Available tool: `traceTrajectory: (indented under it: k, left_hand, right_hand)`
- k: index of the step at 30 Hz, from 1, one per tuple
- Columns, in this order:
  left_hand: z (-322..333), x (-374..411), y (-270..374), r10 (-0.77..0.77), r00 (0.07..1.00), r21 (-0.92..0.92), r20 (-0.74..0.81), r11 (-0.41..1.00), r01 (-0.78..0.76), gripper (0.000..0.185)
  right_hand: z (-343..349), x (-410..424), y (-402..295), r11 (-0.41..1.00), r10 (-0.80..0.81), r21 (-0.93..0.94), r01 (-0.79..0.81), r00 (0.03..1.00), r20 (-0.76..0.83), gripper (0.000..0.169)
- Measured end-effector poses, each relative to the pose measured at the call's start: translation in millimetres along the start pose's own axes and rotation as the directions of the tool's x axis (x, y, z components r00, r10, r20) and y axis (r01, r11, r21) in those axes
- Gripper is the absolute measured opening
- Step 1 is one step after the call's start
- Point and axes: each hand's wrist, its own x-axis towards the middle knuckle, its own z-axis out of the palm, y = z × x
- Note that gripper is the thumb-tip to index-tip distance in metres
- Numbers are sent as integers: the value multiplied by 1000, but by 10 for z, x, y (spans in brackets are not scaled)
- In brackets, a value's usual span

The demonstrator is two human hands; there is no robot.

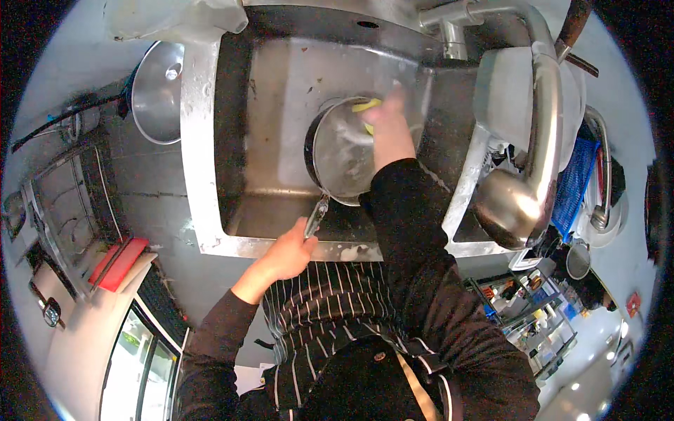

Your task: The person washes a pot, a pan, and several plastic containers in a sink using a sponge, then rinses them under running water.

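Note:
A round metal pan (342,158) with a long handle rests in a stainless steel sink (200,158), tilted a little, with whitish suds or wet streaks inside it. My left hand (288,251) is closed around the pan's handle (317,217) at the sink's front edge. Over the pan's far right rim is my right hand (388,113), slightly blurred, holding a yellow sponge or cloth (367,106) against the inside. Part of the pan's right side is hidden behind my right hand and sleeve.
A large metal faucet (545,131) arches over the right side. Beside it stand a pale plastic container (503,87) and a blue plastic basket (576,187). Left of the sink is a metal bowl (158,100). Small dark scraps lie on the sink floor. A red board (118,263) sits lower left.

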Motion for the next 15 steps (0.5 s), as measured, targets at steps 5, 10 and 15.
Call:
traceTrajectory:
  k: [5, 10, 15]
  left_hand:
    - [-73, 81, 203, -111, 992, 129, 63, 986, 102, 45]
    - [-210, 136, 37, -25, 989, 28, -143, 999, 29, 39]
    - [-512, 40, 145, -135, 989, -5, 66, 991, 136, 37]
  right_hand:
    - [-29, -175, 841, 594, -317, -699, 399, 914, 252, 93]
    - [-1072, -1019, 978, -184, 112, -655, 733, 677, 727, 45]
    - [-1720, -472, 235, -883, 126, -264, 388, 738, 663, 34]
